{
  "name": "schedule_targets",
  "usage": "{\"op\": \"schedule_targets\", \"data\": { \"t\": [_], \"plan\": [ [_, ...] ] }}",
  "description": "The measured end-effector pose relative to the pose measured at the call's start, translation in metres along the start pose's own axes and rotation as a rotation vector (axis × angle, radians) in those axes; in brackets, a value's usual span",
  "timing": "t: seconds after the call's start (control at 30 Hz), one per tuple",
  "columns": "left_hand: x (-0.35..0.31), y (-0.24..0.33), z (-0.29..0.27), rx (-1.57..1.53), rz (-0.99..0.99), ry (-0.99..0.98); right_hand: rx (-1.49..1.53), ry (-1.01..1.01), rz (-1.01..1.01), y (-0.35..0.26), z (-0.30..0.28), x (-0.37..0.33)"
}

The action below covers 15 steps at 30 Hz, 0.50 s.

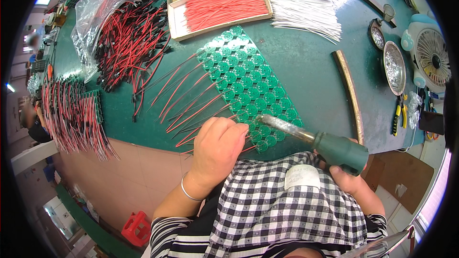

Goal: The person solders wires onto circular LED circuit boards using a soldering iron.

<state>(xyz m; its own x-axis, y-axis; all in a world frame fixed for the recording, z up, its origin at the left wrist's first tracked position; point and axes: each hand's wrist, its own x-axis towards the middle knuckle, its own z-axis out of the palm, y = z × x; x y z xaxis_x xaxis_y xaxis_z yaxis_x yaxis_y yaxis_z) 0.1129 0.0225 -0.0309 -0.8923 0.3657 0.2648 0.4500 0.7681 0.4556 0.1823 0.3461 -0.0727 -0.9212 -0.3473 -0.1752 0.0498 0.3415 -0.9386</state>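
Where visible, board (pixel 251 79) mostly beyond hands (pixel 217 145).

Angles both forearms (pixel 176 201) in from the near side; bunches left hand (pixel 219 144) near the middle with fingers bent; curls right hand (pixel 348 180) closed, farther right.

wired green circuit panel (pixel 247 82), angled soldering iron (pixel 336 150)

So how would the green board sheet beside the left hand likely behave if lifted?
The green board sheet looks thin and flat, so it is probably light and fairly stiff. The red and black wires at its left edge look long and slender, so they would likely trail and sway if attached.
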Motion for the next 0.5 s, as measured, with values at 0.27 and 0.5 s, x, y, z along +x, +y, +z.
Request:
{"op": "schedule_targets", "data": {
  "t": [0.27, 0.5],
  "plan": [
    [0.003, 0.000, 0.004, -0.012, 0.020, 0.000, 0.610, 0.455, -0.025, -0.003, 0.001, 0.010],
    [0.000, -0.005, 0.013, 0.031, 0.005, 0.004, 0.574, 0.985, -0.238, 0.010, -0.053, 0.019]
  ]
}}
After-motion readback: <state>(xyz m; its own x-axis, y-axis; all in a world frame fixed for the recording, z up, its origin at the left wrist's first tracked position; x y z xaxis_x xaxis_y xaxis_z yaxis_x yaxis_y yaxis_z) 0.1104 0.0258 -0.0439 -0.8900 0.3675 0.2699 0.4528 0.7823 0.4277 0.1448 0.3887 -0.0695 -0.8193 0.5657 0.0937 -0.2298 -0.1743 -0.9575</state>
